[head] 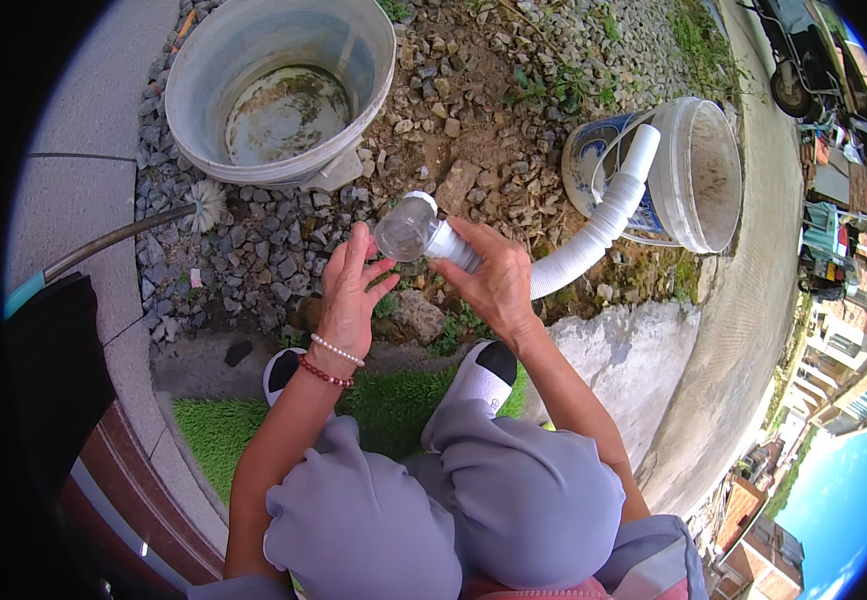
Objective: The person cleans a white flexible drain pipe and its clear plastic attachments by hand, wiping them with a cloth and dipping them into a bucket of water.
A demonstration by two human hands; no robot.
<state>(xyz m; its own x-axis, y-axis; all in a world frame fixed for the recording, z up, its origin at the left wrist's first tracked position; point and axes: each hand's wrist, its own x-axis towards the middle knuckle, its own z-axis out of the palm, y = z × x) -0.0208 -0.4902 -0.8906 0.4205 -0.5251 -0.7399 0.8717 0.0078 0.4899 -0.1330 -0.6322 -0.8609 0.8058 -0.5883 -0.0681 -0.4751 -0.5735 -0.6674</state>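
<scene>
My right hand (pixel 490 277) grips the white ribbed end of a flexible corrugated plastic hose (pixel 583 251). Joined to that end is a clear plastic trap cup (pixel 406 229) with a white cap at its top. My left hand (pixel 355 289) is at the cup's left side, fingers spread; whether a fingertip touches it is hard to tell. From behind my right hand the hose curves up to the right, its smooth white end (pixel 642 150) lying against a tilted white and blue bucket (pixel 696 176).
A large dirty plastic tub (pixel 283 169) stands on the gravel ahead. A long-handled brush (pixel 205 206) lies to the left. Stones and a rough concrete edge (pixel 621 352) lie before my slippers (pixel 478 379), which rest on green artificial turf (pixel 216 442).
</scene>
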